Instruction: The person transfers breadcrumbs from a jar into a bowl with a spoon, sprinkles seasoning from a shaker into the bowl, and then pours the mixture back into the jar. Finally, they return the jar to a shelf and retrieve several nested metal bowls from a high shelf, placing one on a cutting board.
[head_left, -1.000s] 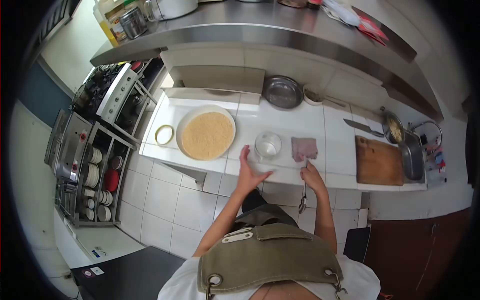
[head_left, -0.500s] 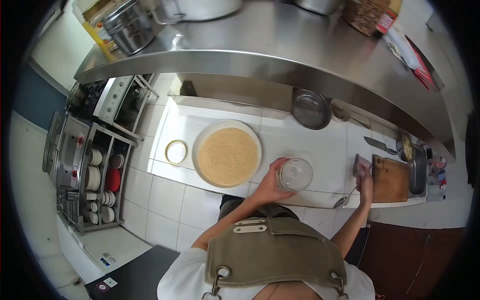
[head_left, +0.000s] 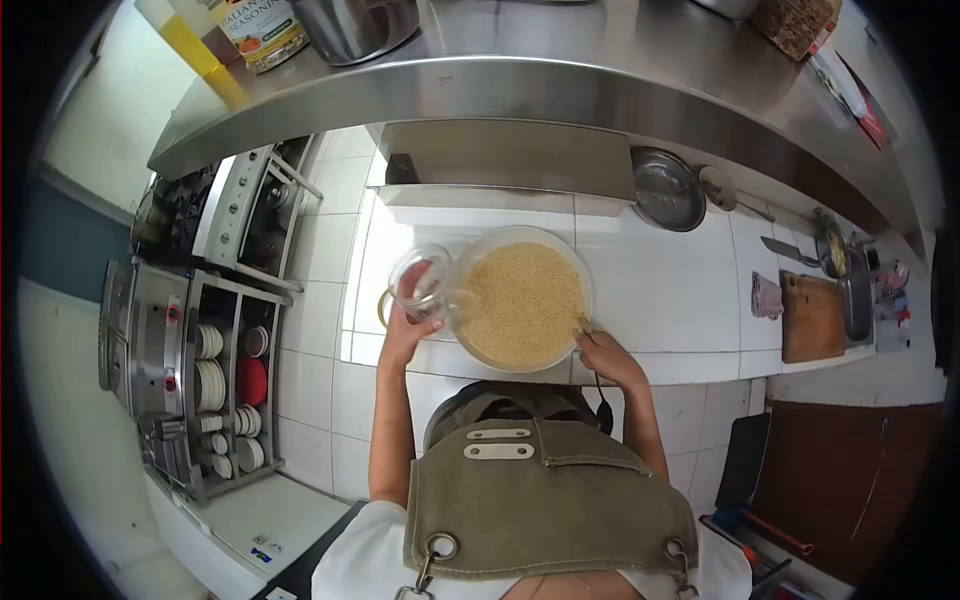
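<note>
My left hand [head_left: 405, 335] is closed around a clear glass jar [head_left: 420, 272], held at the left edge of a round pale dish. The dish [head_left: 586, 265] holds a flat layer of tan, crumb-like food [head_left: 525, 300]. At the dish's lower right edge, my right hand [head_left: 612, 360] grips a spoon [head_left: 603, 412] by its handle, with the bowl hanging toward me past the counter's front edge. Behind the jar, a gold-rimmed lid [head_left: 383, 308] is mostly hidden.
Far right on the white counter [head_left: 670, 290] lie a crumpled cloth [head_left: 767, 296], a wooden cutting board [head_left: 812, 318] and a knife [head_left: 788, 251]. A dark pan [head_left: 668, 190] stands at the back. A steel shelf [head_left: 560, 50] overhangs the counter.
My right hand has let go of the cloth beside the board and come left to the dish with the spoon. My left hand has carried the jar from the dish's right side to its left.
</note>
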